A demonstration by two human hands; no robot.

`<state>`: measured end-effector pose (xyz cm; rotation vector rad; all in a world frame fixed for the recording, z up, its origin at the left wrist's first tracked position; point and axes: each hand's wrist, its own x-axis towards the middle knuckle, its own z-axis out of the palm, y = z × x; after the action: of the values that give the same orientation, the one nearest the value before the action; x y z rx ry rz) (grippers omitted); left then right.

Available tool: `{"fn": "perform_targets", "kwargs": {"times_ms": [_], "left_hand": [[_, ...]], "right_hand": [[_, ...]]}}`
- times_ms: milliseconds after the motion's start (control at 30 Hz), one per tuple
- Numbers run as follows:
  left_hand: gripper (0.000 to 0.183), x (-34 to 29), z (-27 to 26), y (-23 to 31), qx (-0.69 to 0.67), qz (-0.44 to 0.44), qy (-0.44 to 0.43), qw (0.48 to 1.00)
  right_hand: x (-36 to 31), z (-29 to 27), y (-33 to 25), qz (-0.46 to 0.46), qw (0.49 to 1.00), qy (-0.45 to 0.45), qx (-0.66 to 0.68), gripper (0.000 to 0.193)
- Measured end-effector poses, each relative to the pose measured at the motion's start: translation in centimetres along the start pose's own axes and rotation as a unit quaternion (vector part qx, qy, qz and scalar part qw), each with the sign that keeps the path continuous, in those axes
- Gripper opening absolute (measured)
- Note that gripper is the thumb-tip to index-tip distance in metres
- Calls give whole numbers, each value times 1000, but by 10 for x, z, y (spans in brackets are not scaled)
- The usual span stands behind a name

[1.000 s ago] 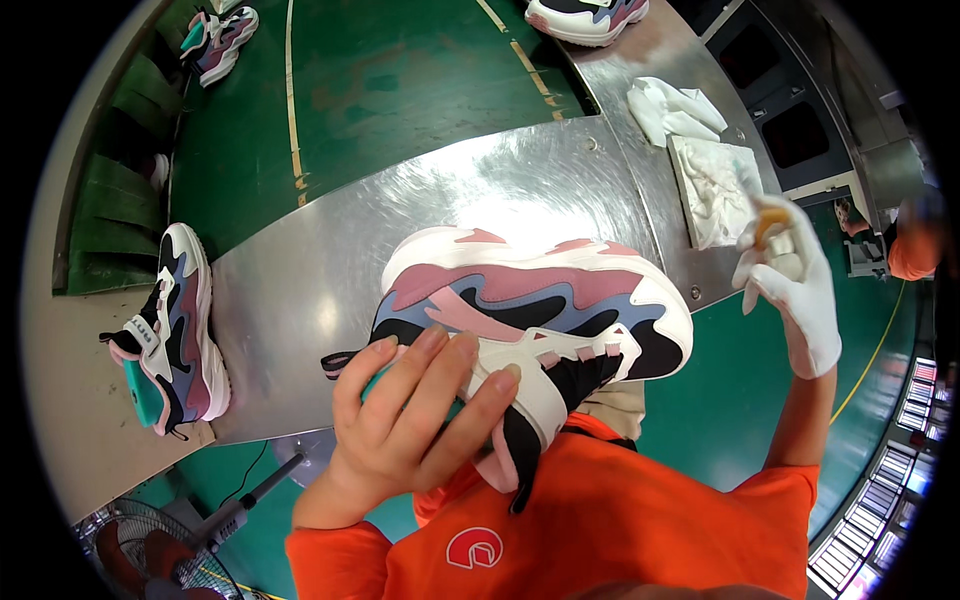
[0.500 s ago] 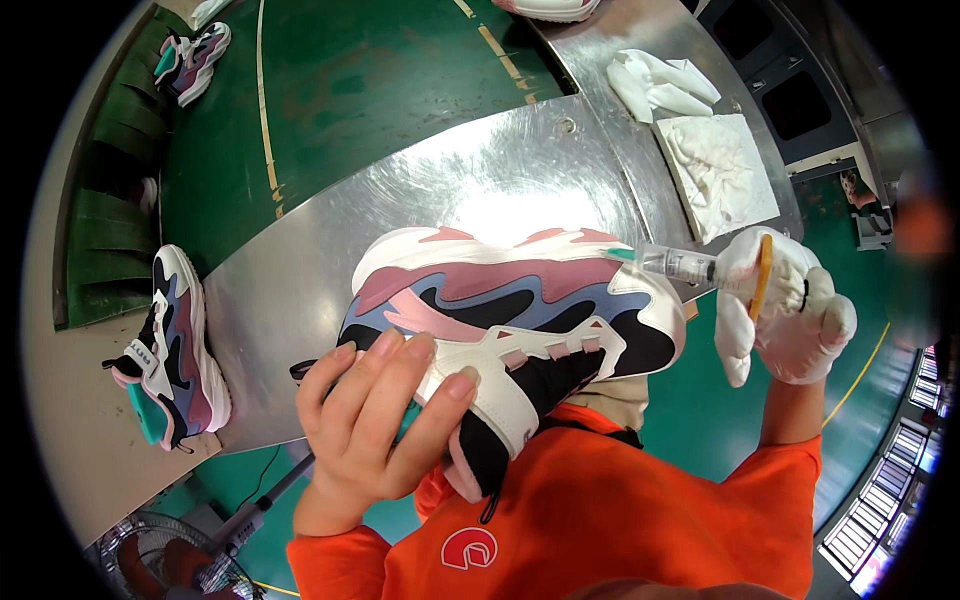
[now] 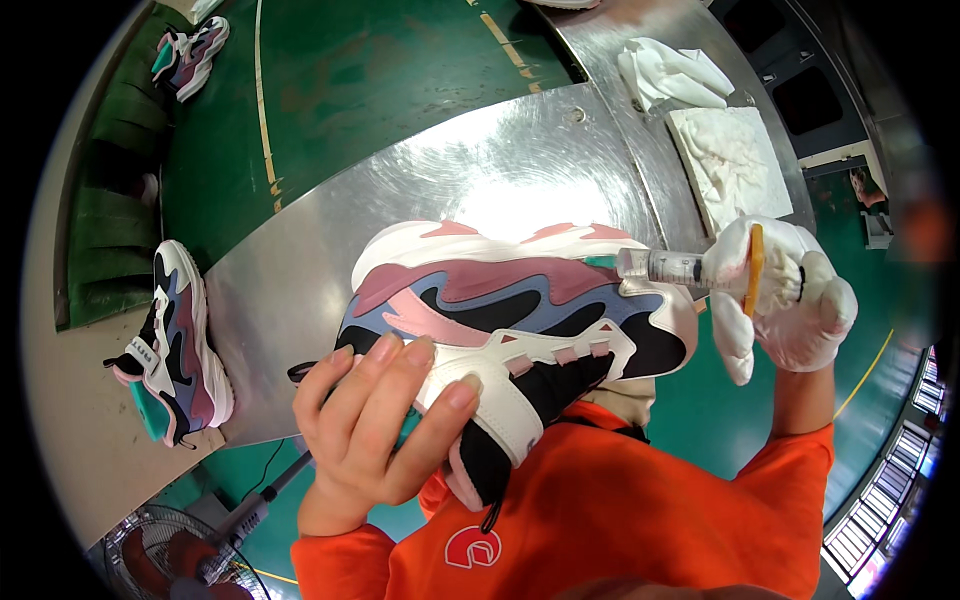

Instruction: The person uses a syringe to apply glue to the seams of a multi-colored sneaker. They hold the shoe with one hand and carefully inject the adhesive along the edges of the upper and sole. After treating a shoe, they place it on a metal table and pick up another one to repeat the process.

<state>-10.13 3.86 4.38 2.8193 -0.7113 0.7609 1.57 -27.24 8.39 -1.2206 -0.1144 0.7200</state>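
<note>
Our left hand (image 3: pixel 375 430) clasped the sneaker (image 3: pixel 490 285), at mid-frame, around its collar; at middle right our gloved right hand (image 3: pixel 785 295) gripped the syringe (image 3: pixel 660 266). We judged the sneaker light, its upper soft, its sole stiffer, best held by the collar; the syringe seemed slick, its narrow tip delicate.

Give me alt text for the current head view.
A white-gloved right hand holds a green-tipped clear syringe at the sole edge of a white, mauve, blue and black sneaker, gripped near its heel by a bare left hand, by a shiny metal tabletop. A similar sneaker is at left.
</note>
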Motion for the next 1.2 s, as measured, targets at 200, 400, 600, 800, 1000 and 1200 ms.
{"fn": "perform_targets", "kwargs": {"times_ms": [200,400,600,800,1000,1200], "left_hand": [[32,-1,0,0,1,0,3,1000],[22,1,1,-1,-31,2,25,999],[23,-5,5,1,-36,2,62,997],[43,-14,8,-2,-18,11,71,997],[36,-15,17,4,-53,-29,129,990],[32,-17,21,-1,-63,-13,142,988]], "right_hand": [[-1,-9,-5,18,999,-5,-47,92],[-25,-29,-5,-110,991,26,-73,83],[-36,-25,-3,-188,942,262,-91,58],[-11,-1,-4,73,877,265,-395,51],[3,34,-29,-36,979,48,-194,51],[59,68,-22,-57,987,-122,-92,52]]}}
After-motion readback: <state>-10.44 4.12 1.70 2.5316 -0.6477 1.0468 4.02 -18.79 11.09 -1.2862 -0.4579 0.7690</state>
